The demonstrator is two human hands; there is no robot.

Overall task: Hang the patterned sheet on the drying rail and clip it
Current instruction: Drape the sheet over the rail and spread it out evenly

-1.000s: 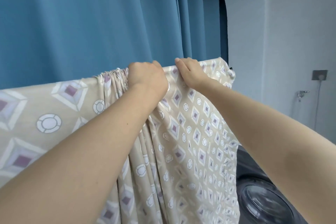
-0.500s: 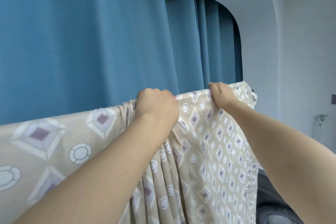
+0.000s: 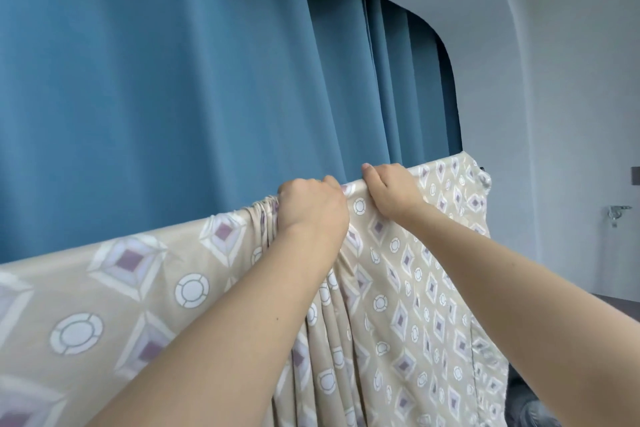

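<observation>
1. A beige patterned sheet (image 3: 408, 288), printed with purple diamonds and white rings, hangs draped over a drying rail. The rail itself is hidden under the sheet's top fold, apart from a dark tip (image 3: 482, 169) at the far right end.
2. The left hand (image 3: 311, 208) grips a gathered bunch of sheet at the top fold, fingers curled tightly round the pleats.
3. The right hand (image 3: 389, 189), just beside the left, pinches the top fold with curled fingers and thumb.
4. The sheet's right edge hangs free near the rail tip; its left part runs out of view. Right of that edge is a bare white wall (image 3: 554, 114).
5. A blue curtain (image 3: 173, 80) hangs close behind the sheet.
6. Compared with half a second earlier, the right hand sits closer to the left, with more sheet spread flat to its right.
</observation>
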